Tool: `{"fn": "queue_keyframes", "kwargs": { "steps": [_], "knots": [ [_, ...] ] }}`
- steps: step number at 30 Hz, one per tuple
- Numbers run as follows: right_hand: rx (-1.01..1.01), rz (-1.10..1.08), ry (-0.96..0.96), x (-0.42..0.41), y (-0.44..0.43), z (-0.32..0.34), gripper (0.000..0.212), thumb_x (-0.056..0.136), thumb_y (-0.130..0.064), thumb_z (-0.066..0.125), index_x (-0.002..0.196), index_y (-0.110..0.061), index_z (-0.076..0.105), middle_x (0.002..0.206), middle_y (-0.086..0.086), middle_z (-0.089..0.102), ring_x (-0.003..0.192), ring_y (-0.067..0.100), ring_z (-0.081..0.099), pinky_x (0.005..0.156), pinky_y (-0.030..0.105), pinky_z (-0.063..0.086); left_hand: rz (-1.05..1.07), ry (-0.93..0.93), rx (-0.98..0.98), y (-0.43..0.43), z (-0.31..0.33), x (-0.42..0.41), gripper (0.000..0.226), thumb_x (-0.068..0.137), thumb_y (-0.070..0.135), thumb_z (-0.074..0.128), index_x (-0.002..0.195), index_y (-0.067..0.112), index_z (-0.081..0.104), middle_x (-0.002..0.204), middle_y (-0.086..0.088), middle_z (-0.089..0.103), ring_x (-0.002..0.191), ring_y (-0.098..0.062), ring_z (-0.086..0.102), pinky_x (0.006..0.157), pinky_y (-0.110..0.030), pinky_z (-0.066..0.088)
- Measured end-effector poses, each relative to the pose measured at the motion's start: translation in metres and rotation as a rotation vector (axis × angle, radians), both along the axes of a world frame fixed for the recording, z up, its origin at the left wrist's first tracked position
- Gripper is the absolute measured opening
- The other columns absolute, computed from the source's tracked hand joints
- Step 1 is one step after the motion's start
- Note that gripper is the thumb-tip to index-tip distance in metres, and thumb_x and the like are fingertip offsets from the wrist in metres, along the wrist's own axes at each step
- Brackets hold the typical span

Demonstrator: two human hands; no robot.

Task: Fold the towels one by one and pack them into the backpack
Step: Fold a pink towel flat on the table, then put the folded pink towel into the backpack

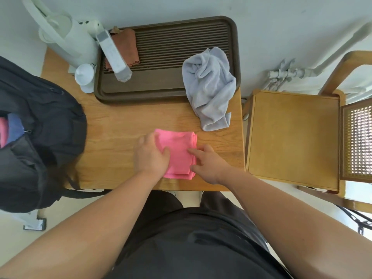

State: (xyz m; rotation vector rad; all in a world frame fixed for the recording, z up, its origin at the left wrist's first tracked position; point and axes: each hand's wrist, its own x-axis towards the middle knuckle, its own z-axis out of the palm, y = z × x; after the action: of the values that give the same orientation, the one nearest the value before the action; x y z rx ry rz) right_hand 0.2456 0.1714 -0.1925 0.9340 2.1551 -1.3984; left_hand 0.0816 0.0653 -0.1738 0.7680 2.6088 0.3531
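A pink towel (179, 152) lies folded into a narrow rectangle on the wooden table (114, 125). My left hand (150, 156) grips its left edge, thumb on top of the cloth. On the right edge, my right hand (207, 164) rests with spread fingers touching the folded layers. A crumpled grey towel (209, 87) lies at the back right, half on the tray. The black backpack (38, 125) stands open at the table's left end, with pink and blue cloth showing inside.
A brown ridged tray (167, 43) at the back holds a folded rust-coloured cloth (125, 45) and a white remote-like box (113, 55). A white kettle (66, 35) and a white cup (84, 75) stand at the back left. A wooden chair (293, 137) is to the right.
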Motion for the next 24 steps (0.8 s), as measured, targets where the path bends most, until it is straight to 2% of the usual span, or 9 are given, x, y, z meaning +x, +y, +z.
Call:
{"fn": "queue_keyframes", "kwargs": {
  "steps": [3,6,8,10,12,15,20,22,24],
  "knots": [
    [0.098,0.096,-0.060,-0.003,0.001,0.002,0.071,0.096,-0.042,0.053,0.159,-0.029,0.021,0.156,0.000,0.020,0.137,0.027,0.038,0.113,0.041,0.038,0.258,-0.183,-0.078,-0.006,-0.008,-0.015,0.048,0.080,0.037,0.072,0.123,0.019,0.057,0.124,-0.006,0.060,0.111,-0.029,0.058,0.096,-0.043,0.051],
    [0.125,0.158,-0.090,-0.006,0.001,0.005,0.075,0.097,-0.045,0.052,0.160,-0.028,0.016,0.157,0.003,0.018,0.139,0.029,0.037,0.114,0.042,0.037,0.442,-0.442,-0.016,-0.006,-0.009,-0.018,0.029,0.083,0.028,0.073,0.108,0.019,0.064,0.104,-0.002,0.068,0.088,-0.025,0.064,0.074,-0.039,0.057],
    [0.117,0.181,-0.123,-0.008,0.003,0.008,0.075,0.096,-0.048,0.052,0.159,-0.028,0.017,0.157,0.004,0.018,0.138,0.030,0.039,0.113,0.043,0.039,0.499,-0.503,0.005,-0.003,-0.007,-0.016,0.017,0.083,0.020,0.074,0.098,0.018,0.064,0.095,-0.001,0.068,0.077,-0.019,0.062,0.059,-0.033,0.052],
    [0.163,0.165,-0.124,-0.010,0.006,0.015,0.069,0.096,-0.051,0.052,0.156,-0.028,0.028,0.153,0.006,0.025,0.134,0.031,0.042,0.109,0.044,0.043,0.514,-0.552,0.050,0.002,-0.002,-0.015,0.015,0.084,0.014,0.072,0.094,0.018,0.063,0.092,-0.002,0.067,0.077,-0.019,0.063,0.055,-0.032,0.050],
    [0.268,0.084,-0.046,-0.013,0.011,0.027,0.064,0.094,-0.050,0.055,0.152,-0.028,0.037,0.148,0.005,0.035,0.133,0.029,0.043,0.104,0.043,0.046,0.458,-0.590,0.112,0.006,0.010,-0.015,0.015,0.084,0.009,0.070,0.092,0.019,0.062,0.095,-0.004,0.069,0.081,-0.021,0.064,0.057,-0.032,0.050],
    [0.362,-0.042,0.111,-0.023,0.024,0.052,0.078,0.087,-0.050,0.066,0.153,-0.027,0.032,0.150,0.002,0.037,0.138,0.027,0.039,0.105,0.041,0.043,0.217,-0.558,0.103,0.012,0.040,-0.018,0.016,0.085,0.006,0.067,0.088,0.019,0.058,0.090,-0.002,0.066,0.080,-0.020,0.063,0.057,-0.030,0.045],
    [0.152,-0.013,0.244,-0.042,0.052,0.104,0.115,0.071,-0.045,0.086,0.160,-0.024,0.016,0.160,-0.001,0.030,0.146,0.018,0.031,0.108,0.031,0.034,-0.224,-0.475,0.068,0.022,0.111,-0.028,0.022,0.077,0.002,0.069,0.079,0.018,0.055,0.077,0.001,0.060,0.067,-0.015,0.057,0.055,-0.028,0.042],
    [0.000,-0.014,0.268,-0.045,0.060,0.123,0.094,0.070,-0.034,0.090,0.150,-0.029,0.041,0.145,-0.009,0.051,0.131,0.010,0.049,0.100,0.027,0.041,-0.346,-0.459,0.067,0.025,0.145,-0.032,0.024,0.074,0.002,0.071,0.079,0.020,0.057,0.074,0.004,0.059,0.063,-0.009,0.054,0.054,-0.025,0.040],
    [-0.075,-0.003,0.306,-0.045,0.064,0.137,0.051,0.075,-0.027,0.087,0.121,-0.029,0.066,0.113,-0.013,0.070,0.103,0.003,0.064,0.090,0.032,0.054,-0.361,-0.469,0.091,0.026,0.172,-0.039,0.024,0.074,0.005,0.075,0.084,0.023,0.061,0.078,0.003,0.067,0.067,-0.012,0.064,0.053,-0.028,0.047]
  ]
}}
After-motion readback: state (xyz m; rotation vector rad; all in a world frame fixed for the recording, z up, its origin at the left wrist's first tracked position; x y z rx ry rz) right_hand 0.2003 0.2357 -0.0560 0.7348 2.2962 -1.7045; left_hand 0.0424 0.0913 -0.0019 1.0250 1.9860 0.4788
